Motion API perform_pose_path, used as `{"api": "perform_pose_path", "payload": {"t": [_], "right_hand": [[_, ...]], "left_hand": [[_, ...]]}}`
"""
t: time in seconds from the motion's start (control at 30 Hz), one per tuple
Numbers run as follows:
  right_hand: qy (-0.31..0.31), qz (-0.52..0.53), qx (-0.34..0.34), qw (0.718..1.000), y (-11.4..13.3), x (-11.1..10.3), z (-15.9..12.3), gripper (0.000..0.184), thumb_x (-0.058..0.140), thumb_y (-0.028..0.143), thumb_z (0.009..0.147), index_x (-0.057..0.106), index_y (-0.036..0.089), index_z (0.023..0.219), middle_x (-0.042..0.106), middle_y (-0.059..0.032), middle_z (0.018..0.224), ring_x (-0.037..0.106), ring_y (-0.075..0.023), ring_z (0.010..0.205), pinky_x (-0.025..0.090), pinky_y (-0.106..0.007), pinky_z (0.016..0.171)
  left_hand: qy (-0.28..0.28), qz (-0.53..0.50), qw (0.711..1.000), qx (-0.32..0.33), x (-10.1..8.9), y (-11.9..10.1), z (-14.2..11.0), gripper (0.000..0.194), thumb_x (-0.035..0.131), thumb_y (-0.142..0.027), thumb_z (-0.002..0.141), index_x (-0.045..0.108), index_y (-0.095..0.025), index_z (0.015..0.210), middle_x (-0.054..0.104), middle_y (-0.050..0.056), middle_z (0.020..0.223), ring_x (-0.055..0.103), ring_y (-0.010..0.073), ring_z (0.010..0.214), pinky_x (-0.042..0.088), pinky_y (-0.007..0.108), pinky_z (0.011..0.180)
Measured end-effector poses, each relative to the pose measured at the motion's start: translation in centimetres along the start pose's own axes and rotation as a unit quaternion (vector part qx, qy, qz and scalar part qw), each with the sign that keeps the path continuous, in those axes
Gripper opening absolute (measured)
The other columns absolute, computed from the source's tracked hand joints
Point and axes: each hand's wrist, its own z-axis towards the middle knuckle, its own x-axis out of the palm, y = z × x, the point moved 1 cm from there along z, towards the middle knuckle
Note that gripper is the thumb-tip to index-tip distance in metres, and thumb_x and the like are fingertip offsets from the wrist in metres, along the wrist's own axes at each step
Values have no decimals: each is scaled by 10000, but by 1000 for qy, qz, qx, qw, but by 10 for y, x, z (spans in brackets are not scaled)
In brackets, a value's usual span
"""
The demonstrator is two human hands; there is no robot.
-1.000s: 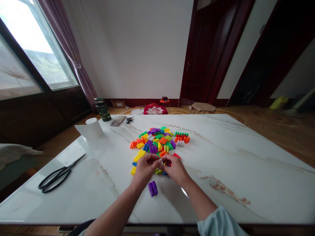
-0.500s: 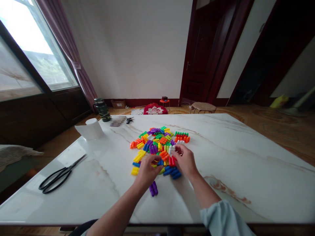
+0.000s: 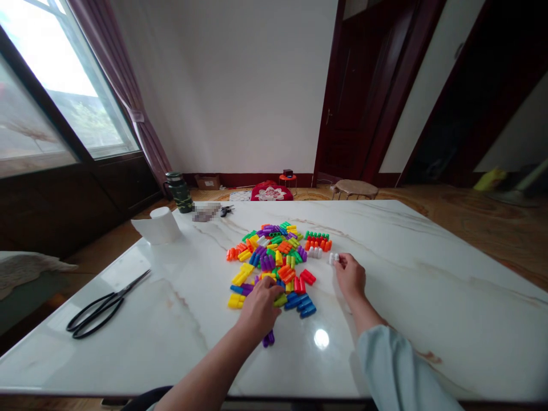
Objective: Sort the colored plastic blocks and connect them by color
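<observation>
A pile of colourful plastic toy building blocks, shaped like joined bullets, lies mid-table. My right hand is right of it, thumb and fingers closed on a white block at the table surface. Beside that block stand another white block, an orange one and a green-and-red row. My left hand hovers low over the pile's near edge, fingers curved and apart, close to a yellow-green block. Under its wrist a purple block is partly hidden. Blue blocks lie between the hands.
Black-handled scissors lie on the left of the marble-patterned table. Farther back are a paper roll, a camouflage flask, a pixelated flat object and keys. A stool stands beyond the table.
Both hands were together over the pile's near side; my right hand has since carried the white block rightward to the table beside the other white block. My left hand has shifted slightly toward me.
</observation>
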Motion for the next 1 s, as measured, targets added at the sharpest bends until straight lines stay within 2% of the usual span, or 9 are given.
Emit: {"api": "perform_pose_path", "payload": {"t": [0.13, 0.4, 0.53, 0.67, 0.77, 0.9, 1.0], "right_hand": [[16, -3, -7, 1000, 7, 10, 7, 200, 553, 246, 779, 673, 179, 924, 741, -96, 896, 665, -215, 758, 453, -302, 700], [2, -25, -12, 1000, 11, 24, 17, 230, 540, 229, 759, 687, 176, 927, 736, -101, 889, 650, -219, 757, 455, -312, 696], [-3, -14, -20, 1000, 8, 25, 16, 244, 538, 238, 751, 675, 176, 943, 718, -98, 900, 631, -220, 780, 461, -321, 725], [-33, 8, -33, 999, 14, 19, 8, 284, 542, 258, 754, 646, 153, 997, 666, -123, 1003, 603, -198, 741, 473, -336, 742], [-42, 34, -66, 996, 34, 6, -6, 273, 517, 263, 786, 632, 160, 1011, 633, -120, 1055, 591, -181, 710, 483, -337, 718], [-17, 138, -134, 981, 83, -20, -34, 213, 504, 263, 838, 630, 168, 982, 628, -103, 1037, 588, -151, 660, 514, -320, 679], [-20, 221, -152, 963, 120, -37, -57, 189, 493, 260, 881, 631, 188, 989, 635, -100, 1038, 620, -173, 775, 538, -313, 695]], "left_hand": [[-1, 18, 1000, -4, 1, 0, 1, 403, 643, -105, 721, 696, -252, 1092, 584, 68, 1153, 581, 241, 1081, 473, 331, 894], [-3, 25, 1000, 1, 4, 3, 1, 399, 630, -110, 732, 684, -271, 1093, 585, 58, 1149, 578, 229, 1077, 472, 314, 879], [-13, 28, 999, 10, 5, 4, 2, 356, 615, -109, 744, 688, -255, 1061, 586, 61, 1126, 581, 228, 1064, 471, 315, 872], [-12, 35, 999, 13, 4, 4, 3, 310, 607, -114, 747, 691, -240, 1017, 597, 60, 1090, 589, 219, 1036, 471, 299, 859], [-15, 59, 998, 23, 2, 1, 1, 287, 587, -109, 745, 695, -231, 981, 618, 69, 1053, 592, 230, 1016, 474, 293, 811], [-21, 52, 997, 56, -3, -1, -1, 174, 573, -204, 806, 710, -232, 910, 660, 64, 937, 623, 230, 918, 475, 291, 727], [-76, 32, 994, 67, -11, 4, 7, 194, 577, -292, 842, 716, -242, 967, 682, 60, 973, 635, 224, 929, 486, 304, 784]]}}
